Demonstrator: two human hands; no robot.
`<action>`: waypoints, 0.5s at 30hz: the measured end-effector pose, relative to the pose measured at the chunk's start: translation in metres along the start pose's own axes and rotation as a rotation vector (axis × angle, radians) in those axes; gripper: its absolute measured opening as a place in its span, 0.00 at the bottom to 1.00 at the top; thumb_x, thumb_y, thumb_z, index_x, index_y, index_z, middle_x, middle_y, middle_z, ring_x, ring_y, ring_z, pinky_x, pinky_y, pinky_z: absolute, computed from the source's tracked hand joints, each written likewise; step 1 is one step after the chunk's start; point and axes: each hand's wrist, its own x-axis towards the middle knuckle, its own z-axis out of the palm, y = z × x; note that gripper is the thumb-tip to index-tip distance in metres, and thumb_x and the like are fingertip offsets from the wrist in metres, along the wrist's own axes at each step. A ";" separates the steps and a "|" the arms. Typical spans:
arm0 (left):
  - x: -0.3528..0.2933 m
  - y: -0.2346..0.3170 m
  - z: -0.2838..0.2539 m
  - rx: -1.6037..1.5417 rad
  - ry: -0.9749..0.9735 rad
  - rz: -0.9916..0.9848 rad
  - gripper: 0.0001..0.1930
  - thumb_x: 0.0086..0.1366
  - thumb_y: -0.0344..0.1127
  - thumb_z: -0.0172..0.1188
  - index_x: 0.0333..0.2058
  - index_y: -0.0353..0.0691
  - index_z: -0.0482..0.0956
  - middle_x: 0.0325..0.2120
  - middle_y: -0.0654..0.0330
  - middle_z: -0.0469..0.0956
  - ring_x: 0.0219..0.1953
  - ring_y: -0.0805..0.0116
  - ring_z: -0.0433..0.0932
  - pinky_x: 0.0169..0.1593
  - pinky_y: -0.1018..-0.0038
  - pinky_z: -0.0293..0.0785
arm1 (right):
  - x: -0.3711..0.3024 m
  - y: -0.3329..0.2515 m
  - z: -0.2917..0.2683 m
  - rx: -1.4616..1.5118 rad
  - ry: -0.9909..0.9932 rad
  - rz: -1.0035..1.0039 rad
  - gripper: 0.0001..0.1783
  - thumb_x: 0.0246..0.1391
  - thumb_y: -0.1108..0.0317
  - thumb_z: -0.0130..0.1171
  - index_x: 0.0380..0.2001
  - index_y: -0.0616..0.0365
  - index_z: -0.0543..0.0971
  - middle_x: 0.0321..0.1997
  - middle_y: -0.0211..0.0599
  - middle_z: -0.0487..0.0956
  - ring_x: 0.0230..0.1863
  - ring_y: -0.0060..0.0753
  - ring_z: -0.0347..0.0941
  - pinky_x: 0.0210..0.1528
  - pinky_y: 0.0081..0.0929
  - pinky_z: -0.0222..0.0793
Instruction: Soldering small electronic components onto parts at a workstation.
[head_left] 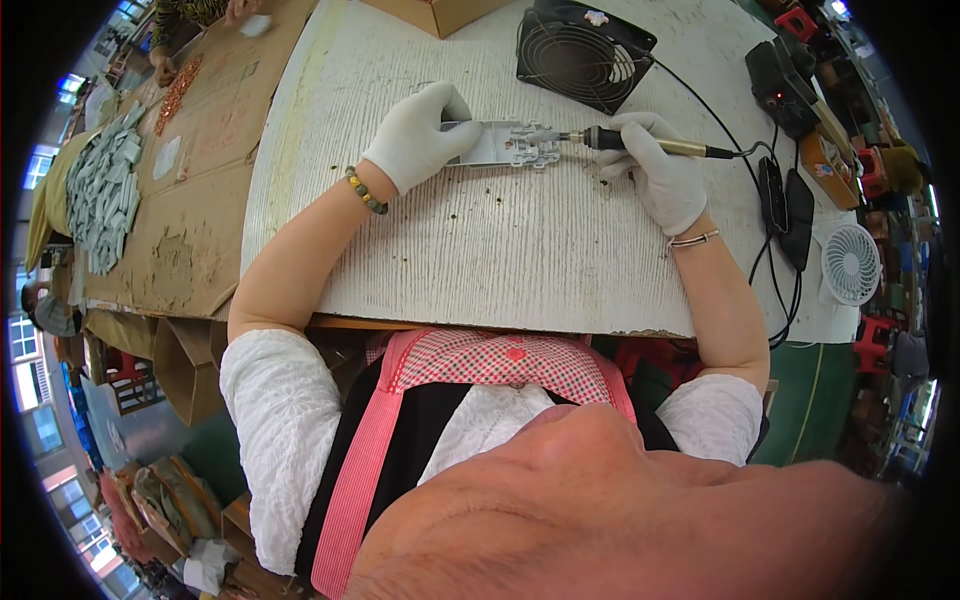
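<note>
My left hand (418,135), in a white glove, is closed on the left end of a pale grey plastic housing (490,146). Its thumb and fingers pinch the part just above the table. My right hand (655,170), gloved too, grips a soldering iron (680,147) like a pen. The iron's metal tip points left and reaches the right end of the housing, where small fittings sit. Whether the tip touches them I cannot tell. A black cord runs from the iron's rear end toward the right.
A black square fan (580,55) stands beyond my right hand. Black cables and a dark power unit (780,88) lie at right, near a white round fan (850,262). On cardboard at left rest a pile of grey plastic parts (103,190) and copper-coloured pieces (178,95), near another person's hand (162,66).
</note>
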 end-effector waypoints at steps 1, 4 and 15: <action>0.000 0.000 0.000 0.000 0.000 0.000 0.12 0.54 0.40 0.60 0.27 0.36 0.73 0.23 0.56 0.76 0.26 0.65 0.75 0.34 0.72 0.72 | 0.000 0.001 -0.001 0.000 0.000 0.000 0.12 0.57 0.65 0.52 0.38 0.62 0.76 0.30 0.37 0.79 0.27 0.24 0.76 0.30 0.19 0.74; 0.000 0.000 0.001 -0.009 0.002 0.011 0.12 0.54 0.39 0.60 0.27 0.36 0.73 0.23 0.56 0.76 0.26 0.65 0.76 0.34 0.73 0.72 | 0.001 0.002 -0.002 0.005 -0.004 -0.001 0.11 0.57 0.65 0.52 0.38 0.62 0.76 0.29 0.37 0.79 0.27 0.24 0.76 0.30 0.18 0.74; 0.000 0.001 0.001 -0.006 0.005 0.020 0.11 0.54 0.39 0.60 0.27 0.36 0.73 0.22 0.56 0.75 0.25 0.65 0.75 0.33 0.73 0.72 | 0.000 -0.001 0.001 -0.042 -0.002 0.007 0.11 0.61 0.66 0.47 0.40 0.62 0.73 0.30 0.40 0.79 0.27 0.25 0.77 0.29 0.18 0.73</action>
